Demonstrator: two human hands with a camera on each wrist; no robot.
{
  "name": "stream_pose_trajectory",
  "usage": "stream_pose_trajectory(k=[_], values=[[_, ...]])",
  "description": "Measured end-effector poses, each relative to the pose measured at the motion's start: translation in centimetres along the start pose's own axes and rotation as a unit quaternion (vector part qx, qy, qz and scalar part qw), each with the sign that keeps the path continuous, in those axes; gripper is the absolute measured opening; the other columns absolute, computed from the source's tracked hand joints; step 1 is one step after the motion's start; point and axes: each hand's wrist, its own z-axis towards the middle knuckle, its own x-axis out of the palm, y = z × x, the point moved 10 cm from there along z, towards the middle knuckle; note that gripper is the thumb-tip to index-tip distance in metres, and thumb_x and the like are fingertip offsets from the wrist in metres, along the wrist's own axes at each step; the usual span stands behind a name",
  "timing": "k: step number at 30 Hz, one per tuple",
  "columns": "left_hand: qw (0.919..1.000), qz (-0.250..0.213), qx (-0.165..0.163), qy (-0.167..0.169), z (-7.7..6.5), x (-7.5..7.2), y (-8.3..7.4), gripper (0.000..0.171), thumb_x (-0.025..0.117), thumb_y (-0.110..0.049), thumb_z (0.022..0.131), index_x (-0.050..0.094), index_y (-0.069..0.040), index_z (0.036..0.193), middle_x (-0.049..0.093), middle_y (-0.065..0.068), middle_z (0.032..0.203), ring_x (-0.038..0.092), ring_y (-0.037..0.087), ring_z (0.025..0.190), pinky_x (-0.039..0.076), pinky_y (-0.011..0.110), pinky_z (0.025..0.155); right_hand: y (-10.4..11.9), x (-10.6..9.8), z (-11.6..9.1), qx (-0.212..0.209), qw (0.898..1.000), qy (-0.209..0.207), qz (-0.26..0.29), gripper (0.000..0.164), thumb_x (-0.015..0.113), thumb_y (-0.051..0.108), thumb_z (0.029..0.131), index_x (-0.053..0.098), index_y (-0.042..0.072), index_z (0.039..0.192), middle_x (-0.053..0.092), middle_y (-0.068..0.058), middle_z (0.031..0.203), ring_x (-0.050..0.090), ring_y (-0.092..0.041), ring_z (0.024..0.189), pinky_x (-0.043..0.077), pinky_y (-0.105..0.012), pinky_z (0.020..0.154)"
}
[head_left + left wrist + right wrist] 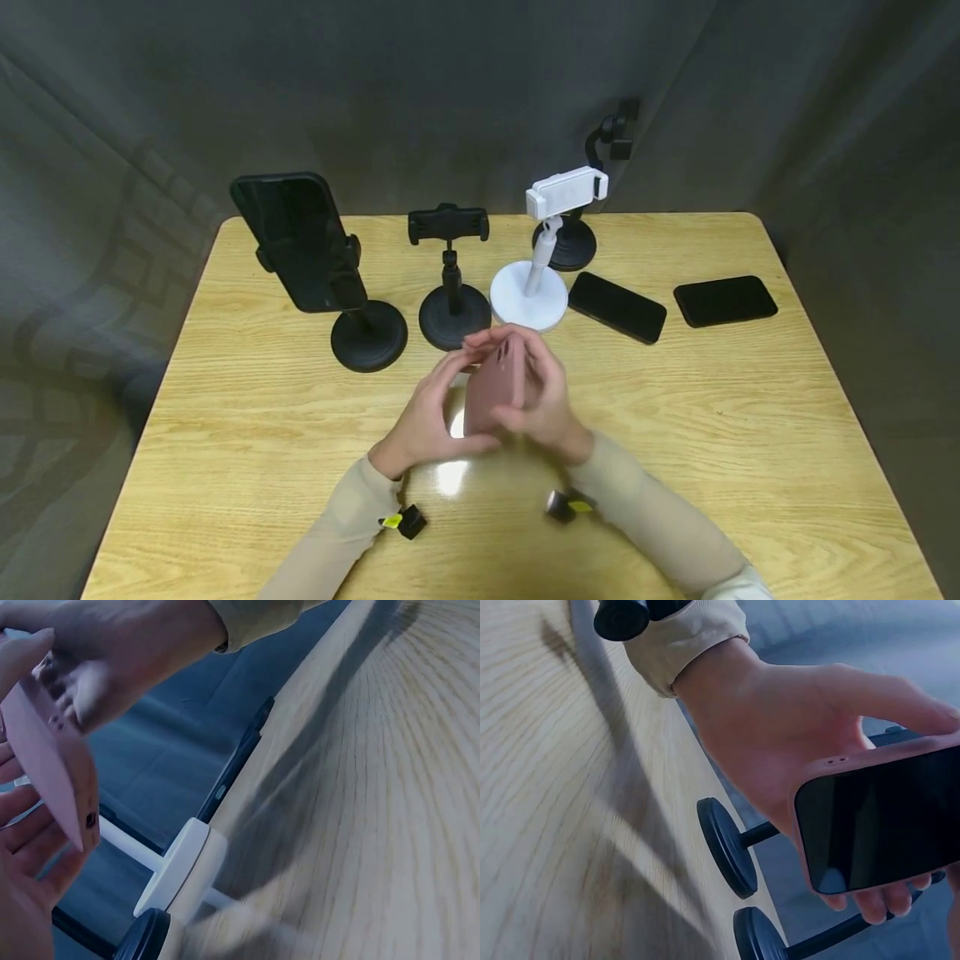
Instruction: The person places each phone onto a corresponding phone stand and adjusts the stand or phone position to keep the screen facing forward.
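Note:
A smartphone in a pink case (489, 396) is held up over the middle of the table between both hands. My left hand (423, 423) grips it from the left, fingers at the far edge and thumb at the near end. From the other side my right hand (552, 410) holds it, with its thumb lying on the pink back. The dark phone screen (885, 821) faces the right wrist camera. In the left wrist view, the charging port shows at the lower end of the pink case (45, 754).
Beyond the hands stand a black stand (369, 337) bearing a black phone (300, 242), a black stand with bare clamp (454, 317), a white stand (528, 296) and another black stand (573, 246). Two dark phones, one nearer (617, 307) and one farther right (725, 301), lie flat.

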Motion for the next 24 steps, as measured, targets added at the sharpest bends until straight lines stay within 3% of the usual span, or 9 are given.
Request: stream_pose_trajectory(k=[5, 10, 16, 24], values=[[0.9997, 0.003, -0.004, 0.026, -0.3, 0.2, 0.0, 0.096, 0.077, -0.051, 0.066, 0.035, -0.013, 0.145, 0.045, 0.003, 0.14, 0.048, 0.017, 0.118, 0.044, 0.036, 0.099, 0.1, 0.0, -0.1, 0.016, 1.0, 0.006, -0.016, 0.071, 0.071, 0.025, 0.081, 0.036, -0.024, 0.119, 0.057, -0.027, 0.119, 0.055, -0.037, 0.109, 0.046, -0.044, 0.097], [0.9987, 0.004, -0.03, 0.041, -0.6, 0.3, 0.4, 0.096, 0.079, -0.049, 0.065, 0.036, -0.016, 0.145, 0.046, 0.0, 0.14, 0.047, 0.014, 0.119, 0.044, 0.036, 0.099, 0.0, -0.1, -0.2, 0.023, 1.0, 0.006, -0.006, 0.072, 0.07, 0.027, 0.082, 0.035, -0.024, 0.119, 0.057, -0.025, 0.121, 0.054, -0.036, 0.11, 0.046, -0.044, 0.097], [0.9988, 0.012, -0.031, 0.036, -0.6, 0.0, 0.2, 0.092, 0.086, -0.038, 0.059, 0.046, -0.009, 0.137, 0.052, 0.005, 0.133, 0.048, 0.016, 0.119, 0.046, 0.037, 0.096, -0.2, -0.2, -0.5, 0.033, 0.999, 0.0, 0.009, 0.071, 0.07, 0.029, 0.082, 0.038, -0.02, 0.121, 0.058, -0.02, 0.122, 0.054, -0.036, 0.111, 0.044, -0.041, 0.099], [0.9997, -0.013, -0.02, 0.006, 0.9, -1.5, -3.4, 0.079, 0.088, -0.015, 0.053, 0.055, 0.005, 0.122, 0.059, 0.016, 0.12, 0.054, 0.021, 0.109, 0.05, 0.038, 0.09, -0.4, -0.1, -0.5, 0.038, 0.999, 0.002, 0.022, 0.074, 0.069, 0.033, 0.084, 0.036, -0.017, 0.127, 0.057, -0.018, 0.124, 0.052, -0.035, 0.112, 0.044, -0.04, 0.099]])
